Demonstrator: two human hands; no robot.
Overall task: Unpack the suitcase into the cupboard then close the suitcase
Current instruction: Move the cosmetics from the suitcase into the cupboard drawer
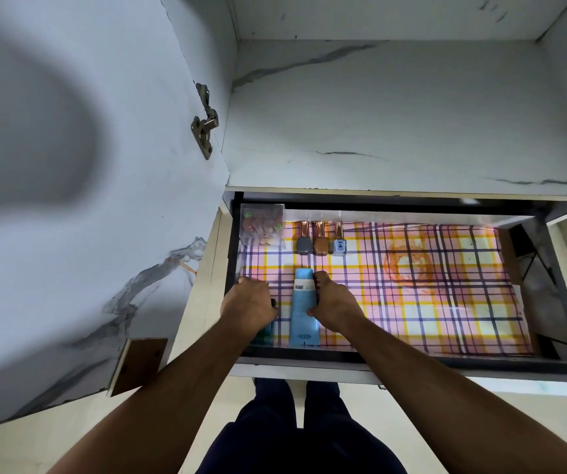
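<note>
Tube [304, 307], pale blue with a barcode label near its far end, lies flat on the checked liner [412, 302] of the open drawer [412, 366], close to the drawer's left end. Its long axis runs from the front wall straight away from the person, with the near end close against the front wall. The right hand [335, 302] is the one on it: its fingers [319, 278] curl against the tube's right edge from the side, thumb low against the same edge, so the tube lies just left of that palm. The left hand [249, 302] sits on the other side, apart from the tube, fingers curled round something dark and teal that is mostly hidden beneath the hand; what it is, I cannot tell. Whatever nudge or release comes next falls to the right hand, I judge, and would slide the tube sideways across its length.

Further back stand three nail polish bottles [321, 239] in a row, and a clear box [263, 225] fills the far left corner. The suitcase is out of view.
</note>
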